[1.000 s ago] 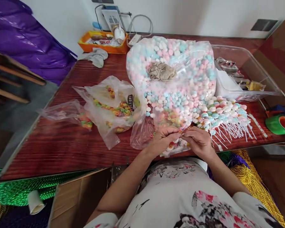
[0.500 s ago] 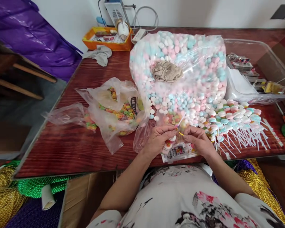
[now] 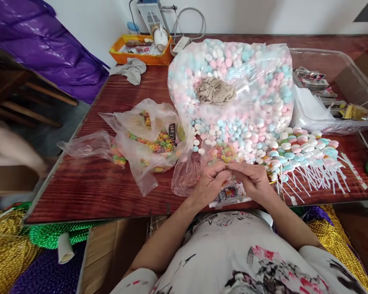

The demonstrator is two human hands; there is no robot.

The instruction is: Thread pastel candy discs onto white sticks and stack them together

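Two bare hands meet at the fingertips just in front of the big bag point(image 3: 233, 67), on the side nearest the wearer. Left hand point(image 3: 214, 179) and right hand point(image 3: 252, 177) both have their fingers bent in narrowly; they hide whatever may be between them, so I cannot tell what either holds. Nearer the wearer than the big bag, partly hidden by the hands, lies a printed packet point(image 3: 228, 195), its visible length running roughly sideways along the table point(image 3: 110, 204) edge. Off the big bag's near right corner sits the pile of lollipops point(image 3: 308, 149), clearly closer to the right hand than the left; their sticks point(image 3: 315, 173) slant away from the big bag toward that edge. Left of the big bag lies the ring bag point(image 3: 162, 143), on the left hand's side.
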